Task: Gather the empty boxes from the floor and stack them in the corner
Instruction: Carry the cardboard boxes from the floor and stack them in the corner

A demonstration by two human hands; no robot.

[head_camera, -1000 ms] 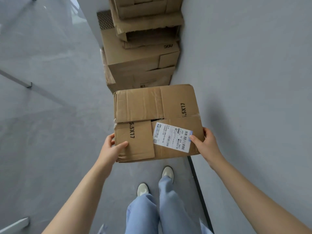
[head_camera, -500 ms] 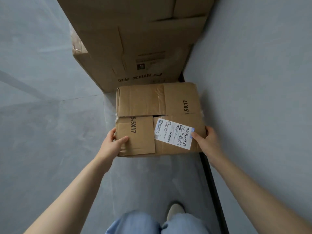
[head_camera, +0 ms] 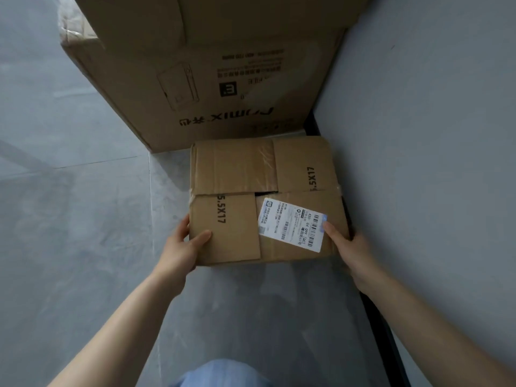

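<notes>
Brown corrugated cardboard fills the top of the view: a large box (head_camera: 212, 79) with upside-down black print and a line drawing on its face stands against the grey wall (head_camera: 432, 163) at the far end, blocking the way ahead. A further carton edge wrapped in clear tape (head_camera: 72, 26) shows at its upper left. Just in front of it, near its lower face and close beside the wall, is the small box (head_camera: 265, 196), its top flaps folded shut with a narrow dark gap at the centre seam. "5.5X17" is printed on two flaps, and a white shipping label (head_camera: 293, 223) with barcodes sits on the near right flap.

The floor (head_camera: 83, 219) is smooth pale grey with faint seams, and a dark skirting strip (head_camera: 382, 331) runs along the foot of the wall. Blue denim (head_camera: 220, 372) shows at the bottom edge.

The left hand (head_camera: 184, 247) grips the small box at its near left corner, thumb on top and fingers wrapped around the side. The right hand (head_camera: 346, 247) clasps the near right corner, thumb pressing on the edge of the label. Whether the box touches the floor cannot be told.
</notes>
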